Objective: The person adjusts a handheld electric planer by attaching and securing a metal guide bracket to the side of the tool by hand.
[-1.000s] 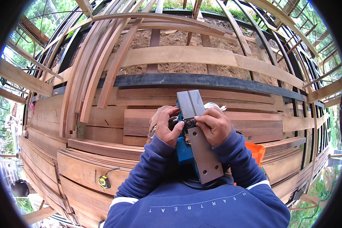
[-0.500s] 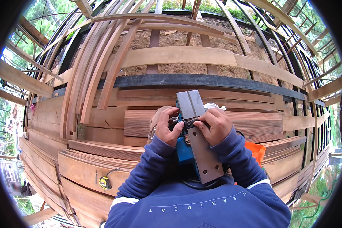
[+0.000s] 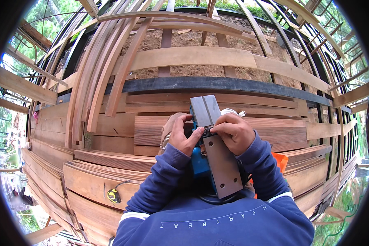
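A blue electric hand planer (image 3: 215, 156) lies upside down against my chest, its grey metal sole facing up. My left hand (image 3: 180, 135) grips the planer's left side, thumb at the gap in the sole. My right hand (image 3: 233, 132) rests on the right side, its fingertips pinching at the same gap where the cutter sits. What the fingers hold there is too small to tell. Both blue sleeves come up from the lower edge.
Stacked reddish wooden planks (image 3: 110, 164) run across in front of me, with bent wooden strips (image 3: 98, 74) leaning at the left. A yellow tape measure (image 3: 114, 197) lies on a lower plank. An orange object (image 3: 281, 160) shows behind my right arm. A black band (image 3: 233, 85) crosses behind.
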Motion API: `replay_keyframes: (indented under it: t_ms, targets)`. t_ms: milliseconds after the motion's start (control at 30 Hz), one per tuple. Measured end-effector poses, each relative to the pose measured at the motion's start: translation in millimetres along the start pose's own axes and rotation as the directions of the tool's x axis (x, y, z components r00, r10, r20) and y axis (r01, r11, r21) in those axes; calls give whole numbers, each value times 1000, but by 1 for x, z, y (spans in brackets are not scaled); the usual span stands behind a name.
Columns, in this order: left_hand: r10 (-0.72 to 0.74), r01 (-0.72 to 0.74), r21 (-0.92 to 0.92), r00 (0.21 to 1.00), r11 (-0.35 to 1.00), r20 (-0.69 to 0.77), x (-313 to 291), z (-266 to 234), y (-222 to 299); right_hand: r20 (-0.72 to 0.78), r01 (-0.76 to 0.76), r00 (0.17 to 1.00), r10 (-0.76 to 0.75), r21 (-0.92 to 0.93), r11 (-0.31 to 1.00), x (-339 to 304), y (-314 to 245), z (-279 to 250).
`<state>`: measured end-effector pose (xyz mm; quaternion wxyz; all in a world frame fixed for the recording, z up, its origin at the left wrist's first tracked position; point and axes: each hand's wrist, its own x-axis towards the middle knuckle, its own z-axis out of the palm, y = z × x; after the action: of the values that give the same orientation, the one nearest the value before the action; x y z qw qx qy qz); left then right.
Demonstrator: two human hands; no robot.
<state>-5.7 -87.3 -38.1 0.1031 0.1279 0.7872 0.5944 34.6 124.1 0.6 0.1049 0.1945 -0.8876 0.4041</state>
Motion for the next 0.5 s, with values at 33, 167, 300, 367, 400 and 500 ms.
replay_keyframes:
  t_ms: [33, 167, 300, 367, 400, 500]
  targets:
    - [-5, 5, -20, 1000, 1000, 8, 1, 1, 0, -5, -15, 1000, 15, 8, 1000, -1, 0, 0]
    - [13, -8, -109, 999, 994, 39, 4, 3, -6, -33, 7, 999, -7, 15, 1000, -2, 5, 1]
    - [-3, 9, -134, 999, 991, 41, 4, -1, -6, -106, -58, 993, 52, -63, 996, 4, -11, 4]
    - [2, 4, -144, 999, 990, 38, 5, -1, -5, -117, -68, 992, 44, -213, 975, 4, -15, 6]
    - [-23, 29, -156, 999, 987, 43, 3, -1, -3, -109, -74, 993, 50, -230, 970, 3, -15, 9]
    - [33, -33, -2, 999, 999, 18, 4, -5, 6, -105, -70, 994, 43, -270, 960, 0, -16, 12]
